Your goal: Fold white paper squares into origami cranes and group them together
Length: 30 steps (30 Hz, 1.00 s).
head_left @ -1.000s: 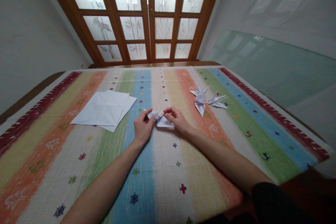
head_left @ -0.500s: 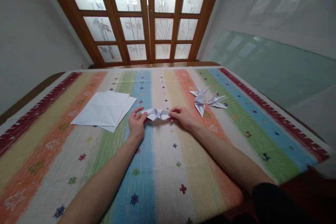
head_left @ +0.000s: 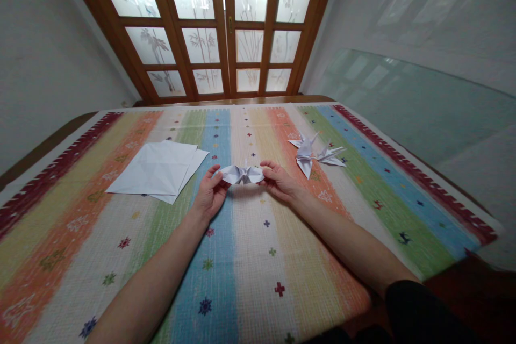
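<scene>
A white origami crane point(head_left: 243, 175) is stretched between my two hands above the middle of the table, its wings spread to either side. My left hand point(head_left: 210, 189) pinches the tip of the left wing between thumb and fingers. At the other end, my right hand point(head_left: 279, 179) grips the right wing tip the same way. The crane's folded body and a thin upright point show between the hands. Two finished-looking paper cranes point(head_left: 305, 153) lie close together to the right, beyond my right hand.
Several white paper sheets point(head_left: 151, 167) lie in a loose stack to the left of my left hand. A striped, patterned cloth point(head_left: 258, 258) covers the table. Beyond the far edge stand wooden doors point(head_left: 228, 59) with frosted panes, and a glass panel point(head_left: 403, 102) is at the right.
The crane's wings look more opened and flattened, and its middle stands out more clearly. My left hand has turned slightly around its wing tip. The view has shifted a little.
</scene>
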Each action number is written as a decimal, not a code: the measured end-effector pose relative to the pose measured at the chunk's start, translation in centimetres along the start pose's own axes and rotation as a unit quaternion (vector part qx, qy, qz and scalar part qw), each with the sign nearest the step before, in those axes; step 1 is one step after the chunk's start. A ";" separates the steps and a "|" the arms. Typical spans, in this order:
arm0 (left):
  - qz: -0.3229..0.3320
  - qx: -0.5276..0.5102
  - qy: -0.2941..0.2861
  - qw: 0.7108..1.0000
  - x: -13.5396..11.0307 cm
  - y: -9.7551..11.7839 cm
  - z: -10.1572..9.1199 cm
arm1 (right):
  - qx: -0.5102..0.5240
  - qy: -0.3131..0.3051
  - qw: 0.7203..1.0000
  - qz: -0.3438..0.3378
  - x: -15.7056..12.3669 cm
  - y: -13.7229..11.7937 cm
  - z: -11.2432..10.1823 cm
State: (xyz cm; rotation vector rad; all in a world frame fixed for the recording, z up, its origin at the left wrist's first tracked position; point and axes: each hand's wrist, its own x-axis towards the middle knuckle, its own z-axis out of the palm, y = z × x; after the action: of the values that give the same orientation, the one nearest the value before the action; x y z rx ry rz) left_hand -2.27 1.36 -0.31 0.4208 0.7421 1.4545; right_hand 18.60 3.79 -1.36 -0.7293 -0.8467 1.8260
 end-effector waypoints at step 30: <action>0.080 0.154 -0.061 0.983 -0.4 0.2 -0.7 | -0.845 0.136 0.423 -0.297 -4.7 -3.1 -6.8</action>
State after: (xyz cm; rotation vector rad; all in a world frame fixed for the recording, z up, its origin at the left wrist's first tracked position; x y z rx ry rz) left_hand -2.85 0.87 -0.59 0.8158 0.8525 1.4514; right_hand 27.18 1.94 -2.23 -1.4674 -2.2200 -0.4434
